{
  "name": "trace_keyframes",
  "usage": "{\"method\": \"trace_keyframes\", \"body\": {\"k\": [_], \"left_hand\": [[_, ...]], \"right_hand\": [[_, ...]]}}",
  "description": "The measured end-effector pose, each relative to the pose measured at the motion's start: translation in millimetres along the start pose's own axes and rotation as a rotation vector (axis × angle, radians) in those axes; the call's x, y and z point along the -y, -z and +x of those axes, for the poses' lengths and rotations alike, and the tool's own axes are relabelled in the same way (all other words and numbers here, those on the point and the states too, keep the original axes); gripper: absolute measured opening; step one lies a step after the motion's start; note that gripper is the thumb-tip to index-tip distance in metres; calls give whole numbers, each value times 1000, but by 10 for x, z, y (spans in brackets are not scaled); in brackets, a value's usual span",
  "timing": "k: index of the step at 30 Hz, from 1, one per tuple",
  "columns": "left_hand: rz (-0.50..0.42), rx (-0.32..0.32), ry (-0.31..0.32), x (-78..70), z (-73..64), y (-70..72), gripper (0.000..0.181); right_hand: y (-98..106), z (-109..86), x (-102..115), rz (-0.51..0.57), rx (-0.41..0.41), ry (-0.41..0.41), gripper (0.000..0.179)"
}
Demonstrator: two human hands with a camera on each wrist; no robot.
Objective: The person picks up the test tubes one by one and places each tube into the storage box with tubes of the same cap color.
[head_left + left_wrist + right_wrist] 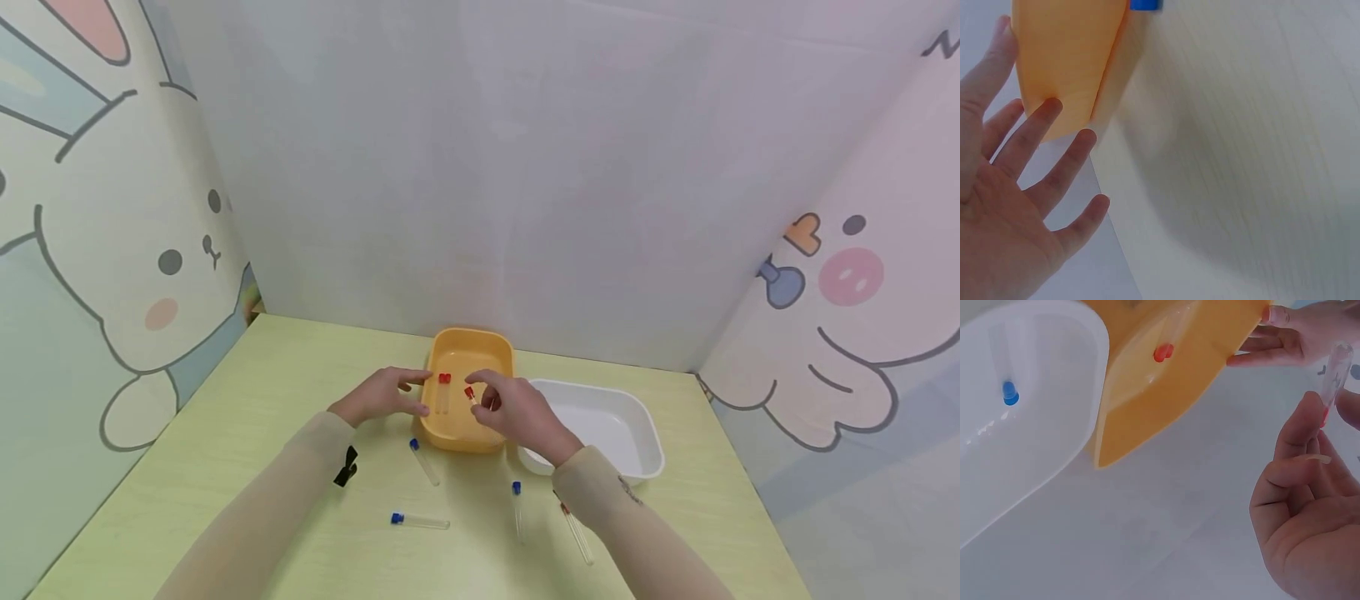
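Observation:
My right hand (517, 412) pinches a red-capped test tube (1337, 372) between thumb and fingers, above the orange tray (468, 443). Inside that tray lie clear tubes with two red caps (445, 378) side by side, toward its left wall. With fingers spread and fairly straight, my left hand (386, 393) is at the tray's left side. Its fingertips lie right against the orange wall in the left wrist view. A white tray (648, 425) stands just right of the orange one, partly behind my right hand; a blue-capped tube (1010, 394) shows inside it in the right wrist view.
Nearer me on the pale wooden table (337, 567) lie blue-capped tubes (426, 463) (423, 522) (518, 512). Another tube with a reddish cap (577, 537) lies beside my right sleeve. A pale curtain (480, 167) rises behind the trays, with cartoon-printed panels at both sides.

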State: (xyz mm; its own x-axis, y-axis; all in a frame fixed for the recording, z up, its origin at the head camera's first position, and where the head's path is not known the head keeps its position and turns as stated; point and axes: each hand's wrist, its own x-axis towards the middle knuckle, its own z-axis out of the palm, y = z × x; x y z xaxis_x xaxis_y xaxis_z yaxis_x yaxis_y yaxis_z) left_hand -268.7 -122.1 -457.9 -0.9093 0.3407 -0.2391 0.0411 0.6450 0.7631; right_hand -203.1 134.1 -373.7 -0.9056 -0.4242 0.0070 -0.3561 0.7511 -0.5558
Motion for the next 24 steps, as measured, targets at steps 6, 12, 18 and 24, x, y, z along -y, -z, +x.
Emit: {"method": "trace_keyframes", "body": {"k": [6,12,18,24], "left_hand": [[0,2,0,23,6,8,73],[10,7,-24,42,23,21,73],[31,4,-27,46,44,17,74],[30,5,-21,43,52,8,74]], "right_hand": [[-37,148,-31,77,-39,-27,34],[-21,301,-36,132,-91,-45,32],[-12,469,-58,177,-136,-64,34],[-45,629,-108,205,-156,-109,36]]}}
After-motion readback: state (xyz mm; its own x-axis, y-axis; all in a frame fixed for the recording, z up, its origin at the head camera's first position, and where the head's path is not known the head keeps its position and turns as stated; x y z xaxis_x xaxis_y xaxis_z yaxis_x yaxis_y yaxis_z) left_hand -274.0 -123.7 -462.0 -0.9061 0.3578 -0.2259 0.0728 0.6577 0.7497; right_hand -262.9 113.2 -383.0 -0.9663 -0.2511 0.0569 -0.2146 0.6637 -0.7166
